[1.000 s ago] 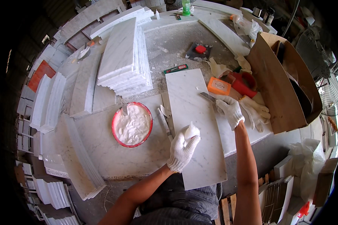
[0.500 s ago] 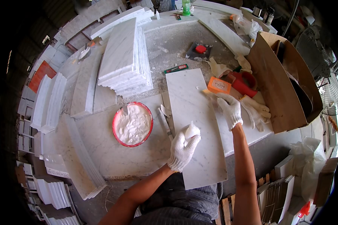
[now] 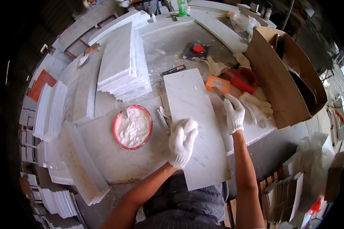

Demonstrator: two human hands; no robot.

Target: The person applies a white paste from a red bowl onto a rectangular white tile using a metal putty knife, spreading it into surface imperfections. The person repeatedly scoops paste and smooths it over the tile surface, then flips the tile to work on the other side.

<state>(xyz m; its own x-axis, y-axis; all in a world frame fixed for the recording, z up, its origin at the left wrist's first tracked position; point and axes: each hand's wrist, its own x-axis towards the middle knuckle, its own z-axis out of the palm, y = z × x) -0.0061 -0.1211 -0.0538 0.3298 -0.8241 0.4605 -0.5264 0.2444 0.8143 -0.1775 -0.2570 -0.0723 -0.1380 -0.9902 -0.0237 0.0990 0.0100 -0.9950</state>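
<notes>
In front of me a long white marble slab (image 3: 208, 156) lies on the worktable, its near end reaching past the edge. My left hand (image 3: 181, 147), in a white knit glove, is over the slab's left side and closed on a small white bottle-like thing (image 3: 190, 125), mostly hidden by the fingers. My right hand (image 3: 234, 114), gloved too, is right of the slab. It grips a scraper (image 3: 218, 92) whose narrow grey blade points up and left, in front of an orange box (image 3: 216, 84). Left of the slab, a red-rimmed bowl (image 3: 133, 127) holds white paste, with a blade standing in it.
A stack of marble slabs (image 3: 122, 63) rises at the far left. To the right stand a cardboard box (image 3: 273, 80), spare gloves (image 3: 256, 107) and a red tape roll (image 3: 242, 80). A utility knife (image 3: 163, 120) lies beside the slab. Another person (image 3: 145, 5) is at the far edge.
The right hand's blade has turned from a bright yellowish glint to grey and now lies before the orange box. My left hand has tilted, hiding the white thing's pointed tip. The whole view has shifted slightly.
</notes>
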